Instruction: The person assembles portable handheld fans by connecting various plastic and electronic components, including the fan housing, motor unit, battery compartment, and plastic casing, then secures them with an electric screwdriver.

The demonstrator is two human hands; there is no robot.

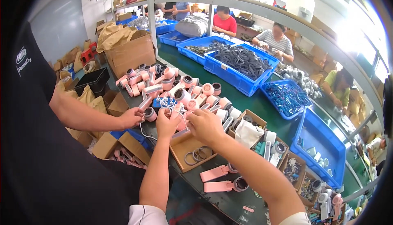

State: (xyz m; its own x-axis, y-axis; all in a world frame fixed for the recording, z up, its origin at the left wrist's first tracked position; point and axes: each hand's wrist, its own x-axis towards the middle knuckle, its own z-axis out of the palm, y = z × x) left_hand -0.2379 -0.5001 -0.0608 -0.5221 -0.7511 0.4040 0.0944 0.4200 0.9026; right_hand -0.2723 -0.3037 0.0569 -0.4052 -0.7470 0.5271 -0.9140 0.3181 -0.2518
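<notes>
My left hand (pixel 167 123) is closed around a pink handheld fan (pixel 177 110) above the near side of the bench. Close beside it, my right hand (pixel 203 126) has its fingers pinched together; what sits between them is hidden. White cables (pixel 167 101) run over a small blue block just beyond my hands. Past them spreads a heap of pink fans (pixel 153 89) with round dark or pink heads. Below my hands, a shallow cardboard box (pixel 189 166) holds several grey rings (pixel 195 155). Two pink fans (pixel 217 186) lie folded out nearer the edge.
At left a co-worker's hand (pixel 132 117) reaches to the heap's edge. Blue bins (pixel 233 79) of dark rings stand behind, with a bin of teal parts (pixel 286 98) to the right. A white pouch (pixel 247 133) and small part boxes line the right. A shelf rail (pixel 262 4) crosses above.
</notes>
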